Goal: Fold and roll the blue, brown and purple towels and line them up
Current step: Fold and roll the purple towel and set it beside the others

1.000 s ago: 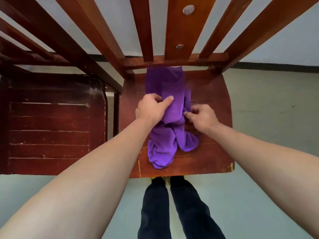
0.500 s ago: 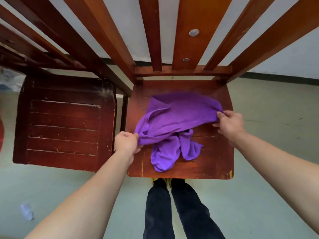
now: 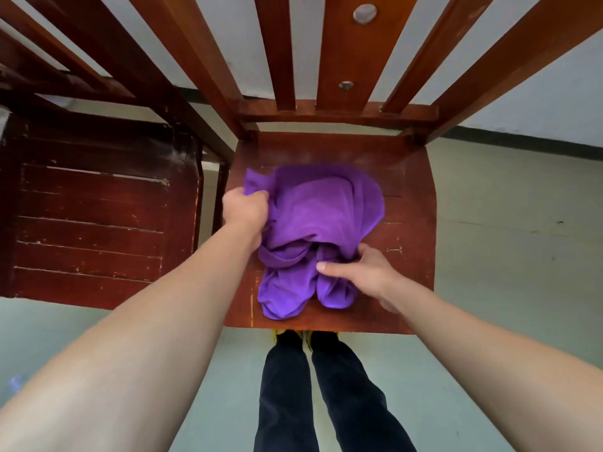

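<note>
The purple towel (image 3: 318, 223) lies in a crumpled heap in the middle of the wooden chair seat (image 3: 409, 190), not yet spread flat. Two rounded lobes of it hang toward the seat's front edge at the lower centre of the frame. Its long axis runs roughly from the top of the frame to the bottom.

My left hand (image 3: 244, 208) is clenched around a bunch of cloth at the heap's upper left edge. My right hand (image 3: 362, 272) grips the lower right part, with the thumb lying across the folds and the fingers tucked into the cloth. The towel sits between my hands on a diagonal, left hand higher and right hand lower.

I judge that drawing the two hands apart along that diagonal would open the cloth for a first fold. Neither hand is clearly nearer the bulk.

A second, darker chair (image 3: 98, 223) stands at the left. No blue or brown towel is in view.
</note>
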`<state>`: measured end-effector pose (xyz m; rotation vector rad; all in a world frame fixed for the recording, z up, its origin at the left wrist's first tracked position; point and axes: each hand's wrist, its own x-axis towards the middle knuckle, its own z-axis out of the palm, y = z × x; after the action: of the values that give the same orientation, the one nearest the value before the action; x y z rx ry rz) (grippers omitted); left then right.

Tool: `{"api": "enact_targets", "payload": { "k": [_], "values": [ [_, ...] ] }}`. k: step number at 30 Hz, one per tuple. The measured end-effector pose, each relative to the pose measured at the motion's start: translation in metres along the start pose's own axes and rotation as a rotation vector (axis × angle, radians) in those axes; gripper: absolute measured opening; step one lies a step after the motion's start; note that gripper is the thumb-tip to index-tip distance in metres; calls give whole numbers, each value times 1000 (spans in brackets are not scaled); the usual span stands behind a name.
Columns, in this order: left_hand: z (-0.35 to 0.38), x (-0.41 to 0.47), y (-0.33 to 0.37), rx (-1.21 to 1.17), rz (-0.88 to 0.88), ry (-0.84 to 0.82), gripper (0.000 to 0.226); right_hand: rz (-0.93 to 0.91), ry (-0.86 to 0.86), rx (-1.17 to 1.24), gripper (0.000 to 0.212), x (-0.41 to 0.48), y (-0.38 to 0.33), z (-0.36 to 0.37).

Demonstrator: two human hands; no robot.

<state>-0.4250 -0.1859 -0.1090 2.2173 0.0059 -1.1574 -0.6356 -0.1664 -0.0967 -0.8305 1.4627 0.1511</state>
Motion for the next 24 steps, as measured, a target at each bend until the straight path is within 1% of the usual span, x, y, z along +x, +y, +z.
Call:
{"api": "enact_targets", "payload": {
  "k": [1, 2, 4, 5, 6, 9, 10, 12, 13, 14, 16, 17, 19, 21, 23, 24],
  "values": [
    [-9, -2, 0, -141, -82, 12, 10, -32, 39, -88, 45, 2, 3, 4],
    [-20, -3, 1, -270, -139, 45, 16, -52, 98, -185, 36, 4, 5, 6],
    [-45, -5, 3, -462, -185, 160, 34, -68, 225, -321, 18, 9, 4, 2],
    [-59, -6, 4, -517, -186, 213, 40, -77, 280, -343, 17, 10, 1, -3],
    [-71, -7, 4, -548, -194, 253, 40, -83, 341, -355, 19, 11, -3, -11],
    [-106, -11, -1, -527, -229, 374, 23, -99, 536, -349, 22, 10, -17, -49],
    [-118, -11, -6, -488, -219, 432, 22, -113, 584, -343, 19, 9, -21, -64],
    [-137, -8, -20, -390, -203, 543, 28, -123, 667, -354, 10, 6, -28, -90],
    [-144, -7, -28, -350, -212, 567, 30, -116, 698, -364, 9, 5, -31, -100],
    [-149, -5, -37, -313, -232, 551, 31, -107, 717, -378, 11, 5, -32, -106],
    [-154, -2, -53, -230, -268, 444, 29, -101, 722, -448, 20, 3, -36, -107],
    [-155, -1, -62, -145, -268, 389, 27, -126, 721, -526, 27, 0, -36, -101],
    [-154, 2, -71, 167, -172, 337, 28, -270, 733, -728, 41, -8, -33, -84],
    [-150, 4, -68, 445, -26, 351, 35, -477, 735, -871, 54, -17, -28, -62],
    [-142, 6, -57, 531, 67, 303, 43, -610, 655, -953, 61, -20, -21, -43],
    [-136, 7, -50, 553, 109, 262, 41, -611, 580, -987, 65, -20, -17, -35]
  ]
}}
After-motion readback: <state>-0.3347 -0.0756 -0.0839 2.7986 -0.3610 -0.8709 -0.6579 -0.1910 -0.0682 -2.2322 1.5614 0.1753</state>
